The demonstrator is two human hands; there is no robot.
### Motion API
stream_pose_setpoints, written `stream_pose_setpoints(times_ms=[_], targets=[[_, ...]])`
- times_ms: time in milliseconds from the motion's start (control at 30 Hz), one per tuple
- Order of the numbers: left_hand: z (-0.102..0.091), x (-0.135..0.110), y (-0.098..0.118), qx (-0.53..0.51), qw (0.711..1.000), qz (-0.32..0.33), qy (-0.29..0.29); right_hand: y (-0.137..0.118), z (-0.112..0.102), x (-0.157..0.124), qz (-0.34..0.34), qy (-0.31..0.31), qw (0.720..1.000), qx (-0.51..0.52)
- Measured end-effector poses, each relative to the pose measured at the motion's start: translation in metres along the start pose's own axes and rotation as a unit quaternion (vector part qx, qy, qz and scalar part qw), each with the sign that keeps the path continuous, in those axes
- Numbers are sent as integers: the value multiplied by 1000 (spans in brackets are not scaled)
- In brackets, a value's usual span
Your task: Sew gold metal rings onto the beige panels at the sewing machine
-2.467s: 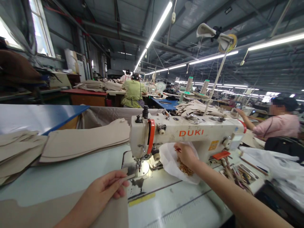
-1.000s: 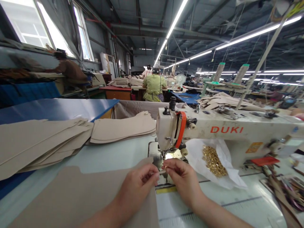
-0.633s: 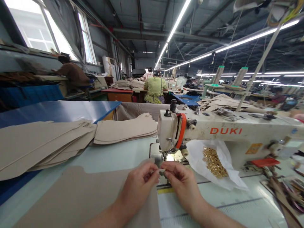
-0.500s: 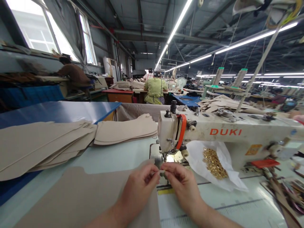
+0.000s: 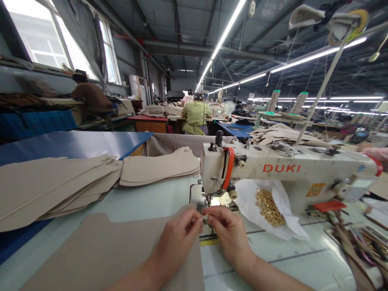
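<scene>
My left hand and my right hand meet in a pinch just in front of the needle of a white DUKI sewing machine. Between the fingertips is a small pale tab at the corner of a beige cut piece that lies under my left hand. The right fingers pinch something tiny at that tab that I cannot make out. A white bag of gold metal rings lies open right of the needle.
Stacks of beige cut pieces lie on the table at left and behind. Tools and straps clutter the right edge. A person in a green top sits far ahead; another person is by the windows.
2.5 s ago my right hand was in the bag of gold rings and my left held the piece's corner. Both hands have since met at the needle and stay pinched there.
</scene>
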State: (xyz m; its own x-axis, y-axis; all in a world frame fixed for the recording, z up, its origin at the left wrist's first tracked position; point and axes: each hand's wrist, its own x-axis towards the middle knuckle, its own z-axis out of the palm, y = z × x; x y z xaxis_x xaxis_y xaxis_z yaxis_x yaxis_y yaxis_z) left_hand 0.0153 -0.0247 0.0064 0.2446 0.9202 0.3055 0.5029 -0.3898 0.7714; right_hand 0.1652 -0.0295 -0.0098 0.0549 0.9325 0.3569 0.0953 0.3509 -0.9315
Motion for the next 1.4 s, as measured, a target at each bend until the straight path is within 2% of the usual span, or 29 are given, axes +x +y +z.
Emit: stream_pose_setpoints(times_ms=[400, 600, 767, 967, 1167, 1233, 1300, 1400], targets=[[4, -2, 3, 64, 996, 53, 16, -2, 1, 1, -6, 14, 1000, -17], [2, 0, -2, 40, 999, 27, 7, 0, 1, 0, -25, -8, 997, -79], [-4, 0, 0, 1, 1000, -1, 11, 1, 0, -1, -38, -22, 995, -84], [-2, -2, 0, 44, 999, 25, 12, 2, 0, 1, -42, -11, 994, -101], [7, -1, -1, 69, 997, 43, -7, -3, 1, 0, -89, -20, 985, -149], [7, 0, -2, 42, 999, 28, -16, -6, 2, -2, -112, -46, 981, -152], [4, 3, -2, -31, 999, -6, -24, -7, 2, -3, -115, -61, 982, -140], [-3, 8, -2, -168, 983, -68, -42, -5, 1, -3, -60, -67, 992, -93]])
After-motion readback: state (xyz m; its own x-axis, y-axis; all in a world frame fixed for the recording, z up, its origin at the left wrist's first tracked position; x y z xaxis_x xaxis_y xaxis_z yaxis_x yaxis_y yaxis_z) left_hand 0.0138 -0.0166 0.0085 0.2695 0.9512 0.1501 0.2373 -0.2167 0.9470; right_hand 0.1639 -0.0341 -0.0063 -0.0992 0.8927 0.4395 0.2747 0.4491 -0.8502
